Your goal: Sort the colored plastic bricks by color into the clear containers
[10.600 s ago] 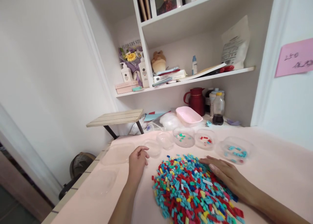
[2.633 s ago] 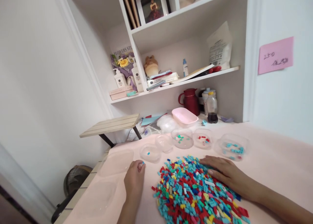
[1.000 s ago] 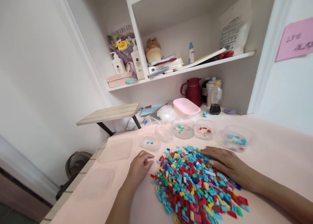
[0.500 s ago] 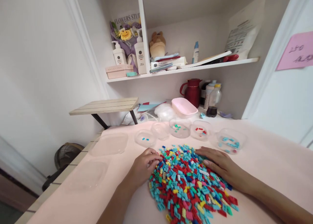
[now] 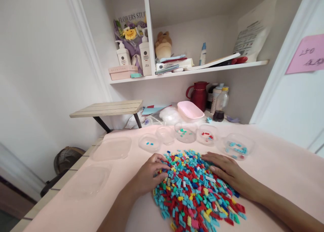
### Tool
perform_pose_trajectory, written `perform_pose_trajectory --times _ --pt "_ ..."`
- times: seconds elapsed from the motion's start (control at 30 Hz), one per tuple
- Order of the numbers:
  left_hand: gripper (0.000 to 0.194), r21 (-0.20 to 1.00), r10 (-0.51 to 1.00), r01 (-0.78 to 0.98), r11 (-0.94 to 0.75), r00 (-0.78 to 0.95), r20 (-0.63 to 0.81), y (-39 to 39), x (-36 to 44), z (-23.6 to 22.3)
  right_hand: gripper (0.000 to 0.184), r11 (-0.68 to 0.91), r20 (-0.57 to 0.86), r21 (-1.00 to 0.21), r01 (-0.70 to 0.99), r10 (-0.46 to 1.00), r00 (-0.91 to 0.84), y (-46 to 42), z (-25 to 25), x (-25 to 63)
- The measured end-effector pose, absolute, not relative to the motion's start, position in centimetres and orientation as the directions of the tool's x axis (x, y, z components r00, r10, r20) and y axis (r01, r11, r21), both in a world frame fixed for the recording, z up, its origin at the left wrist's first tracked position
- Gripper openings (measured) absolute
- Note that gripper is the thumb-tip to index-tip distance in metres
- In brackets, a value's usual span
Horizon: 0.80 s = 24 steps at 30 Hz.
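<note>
A wide heap of small toy building bricks (image 5: 192,191), in light blue, red, yellow, green, blue and pink, lies on a pink table cover. At its left edge is my left hand (image 5: 152,173), thumb and fingers apart, fingertips touching the bricks with nothing seen between them. Stretched flat along the heap's upper right edge, my right hand (image 5: 225,169) rests on the bricks with its fingers extended. Behind the heap stand clear plastic tubs: one with light blue bricks (image 5: 238,147), one with red bricks (image 5: 207,135), one with green bricks (image 5: 182,132), and one with blue bricks (image 5: 150,144).
More clear containers (image 5: 111,149) stand to the left, and a small clear bowl (image 5: 165,134) sits among the tubs. Farther back are a pink basin (image 5: 190,110), a red jug (image 5: 199,96), a bottle of dark liquid (image 5: 221,105) and a wooden stand (image 5: 107,109). A shelf (image 5: 189,71) runs above.
My left thumb and fingers have spread apart and moved slightly right over the bricks. My right hand has stayed nearly still.
</note>
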<state>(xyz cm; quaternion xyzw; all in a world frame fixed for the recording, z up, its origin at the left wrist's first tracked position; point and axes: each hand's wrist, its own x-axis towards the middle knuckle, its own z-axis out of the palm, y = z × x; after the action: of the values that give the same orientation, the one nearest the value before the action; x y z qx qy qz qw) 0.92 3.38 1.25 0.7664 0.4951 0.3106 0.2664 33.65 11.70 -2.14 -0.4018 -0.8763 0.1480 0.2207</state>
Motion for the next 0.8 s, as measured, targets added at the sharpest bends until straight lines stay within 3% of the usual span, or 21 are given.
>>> perform_pose_trajectory --times 0.23,0.8 --pt "0.032 0.684 0.915 0.615 -0.392 0.336 0.223 3.57 0.93 0.93 0.050 0.636 0.273 -0.431 0.640 0.768 -0.579 11.74 -2.10 33.64" --pt "0.019 0.726 0.929 0.582 -0.367 0.277 0.247 3.41 1.13 1.16 0.050 0.621 0.255 -0.440 0.648 0.779 -0.573 11.59 -2.07 33.57"
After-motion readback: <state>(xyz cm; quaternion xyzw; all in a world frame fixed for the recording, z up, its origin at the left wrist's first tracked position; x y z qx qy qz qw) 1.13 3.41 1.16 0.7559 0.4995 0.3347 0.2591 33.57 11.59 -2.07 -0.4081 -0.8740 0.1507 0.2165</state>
